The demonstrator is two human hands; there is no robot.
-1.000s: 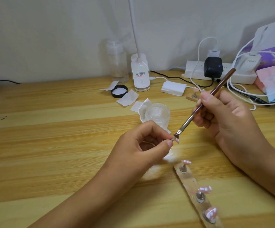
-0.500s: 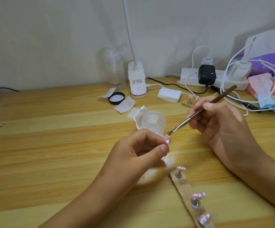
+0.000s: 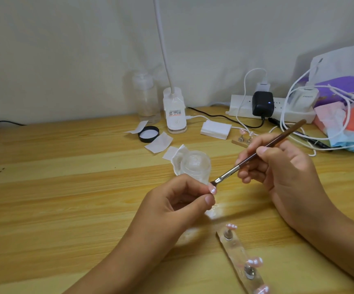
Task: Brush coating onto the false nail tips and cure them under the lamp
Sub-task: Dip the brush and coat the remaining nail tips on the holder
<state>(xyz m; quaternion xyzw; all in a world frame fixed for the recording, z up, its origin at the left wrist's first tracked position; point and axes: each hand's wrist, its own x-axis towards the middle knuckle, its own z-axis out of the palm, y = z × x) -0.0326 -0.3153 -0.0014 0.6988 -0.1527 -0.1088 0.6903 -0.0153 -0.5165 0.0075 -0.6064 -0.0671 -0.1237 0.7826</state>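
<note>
**Brush touching a pinched nail tip at mid-frame**

The left hand [image 3: 172,206] is reaching up from the bottom centre, its thumb and forefinger pinching one pink false nail tip [image 3: 212,189] just right of the frame's middle, its other fingers curling underneath; the right hand [image 3: 282,168] is coming in from the right edge, its fingers gripping the brown brush [image 3: 256,154] like a pen, the handle slanting toward the upper right; the bristles are touching the top edge of the held tip. Just behind the tip a clear jar [image 3: 195,164] is sitting on the wooden table [image 3: 65,177]. At the lower right a clear strip [image 3: 235,249] is lying on the table, carrying three more nail tips [image 3: 254,262] on metal pegs. Toward the upper middle the white lamp base [image 3: 174,111] is standing by the wall; a black lid [image 3: 148,134] is lying just left of it; a power strip [image 3: 242,105] is sitting to its right.
</note>
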